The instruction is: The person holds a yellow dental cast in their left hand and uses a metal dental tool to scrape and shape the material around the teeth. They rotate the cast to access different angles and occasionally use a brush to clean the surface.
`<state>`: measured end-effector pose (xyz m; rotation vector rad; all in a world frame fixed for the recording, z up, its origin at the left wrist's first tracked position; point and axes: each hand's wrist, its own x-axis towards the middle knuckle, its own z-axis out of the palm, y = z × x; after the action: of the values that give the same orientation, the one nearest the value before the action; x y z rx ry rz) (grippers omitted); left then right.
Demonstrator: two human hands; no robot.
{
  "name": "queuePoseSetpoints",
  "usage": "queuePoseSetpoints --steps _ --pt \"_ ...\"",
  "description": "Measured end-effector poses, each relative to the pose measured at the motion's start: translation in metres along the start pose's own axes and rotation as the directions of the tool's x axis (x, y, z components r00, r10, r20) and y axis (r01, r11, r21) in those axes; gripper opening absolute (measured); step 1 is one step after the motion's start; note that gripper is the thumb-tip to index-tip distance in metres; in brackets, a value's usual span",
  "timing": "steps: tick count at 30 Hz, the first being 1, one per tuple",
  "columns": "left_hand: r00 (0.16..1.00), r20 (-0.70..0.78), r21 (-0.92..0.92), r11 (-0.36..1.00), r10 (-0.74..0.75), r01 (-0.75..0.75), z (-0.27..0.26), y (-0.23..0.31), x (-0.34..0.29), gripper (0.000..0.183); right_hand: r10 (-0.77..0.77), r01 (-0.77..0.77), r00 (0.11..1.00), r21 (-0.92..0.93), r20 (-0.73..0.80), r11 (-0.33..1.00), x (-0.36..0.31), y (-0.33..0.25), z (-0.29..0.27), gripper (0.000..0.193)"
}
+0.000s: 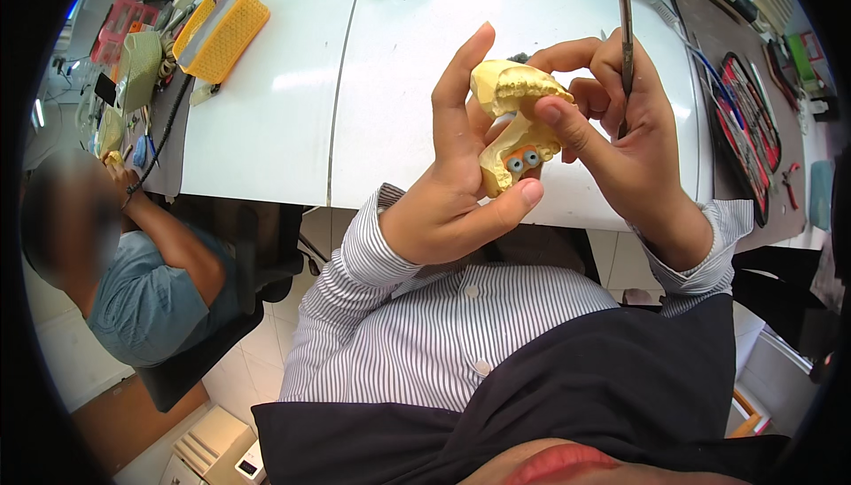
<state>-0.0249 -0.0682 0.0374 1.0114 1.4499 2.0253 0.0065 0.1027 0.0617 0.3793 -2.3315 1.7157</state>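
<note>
Yellow dental casts (526, 137) sit inside the left grip (443, 188), closed round them; right grip (634, 144), part-curled, thumbs their edge, clasping metal rod (625, 24).

No lettering, label, number or sign can be made out clearly anywhere.

The dental cast (523, 138) is pale yellow.

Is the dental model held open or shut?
Open: a gap shows between its upper half and lower half.
</note>
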Motion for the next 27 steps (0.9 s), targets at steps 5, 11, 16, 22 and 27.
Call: queuePoseSetpoints --steps 5,11,16,22,27 --pt "0.995 -0.098 0.236 0.97 -0.031 0.054 -0.007 -0.008 -0.011 0.085 0.13 -0.099 0.986 0.26 -0.104 0.961 0.003 0.0 -0.001 0.024" --pt "0.974 -0.087 0.532 0.837 0.207 -0.13 -0.02 -0.021 -0.016 0.078 0.243 -0.044 0.959 0.775 -0.143 0.63 0.007 0.0 -0.027 0.021" --pt "0.952 -0.069 0.544 0.811 0.299 -0.215 -0.025 -0.03 -0.012 0.075 0.284 -0.157 0.959 0.823 -0.005 0.547 0.003 0.004 -0.024 0.017" --pt "0.948 0.009 0.579 0.771 0.318 -0.264 -0.029 -0.028 -0.012 0.077 0.316 -0.265 0.949 0.585 0.015 0.767 -0.004 -0.003 0.002 0.013" --pt "0.933 -0.012 0.629 0.728 0.36 -0.273 -0.031 -0.034 -0.011 0.075 0.174 -0.207 0.978 0.426 0.115 0.881 -0.01 -0.002 0.012 0.017"
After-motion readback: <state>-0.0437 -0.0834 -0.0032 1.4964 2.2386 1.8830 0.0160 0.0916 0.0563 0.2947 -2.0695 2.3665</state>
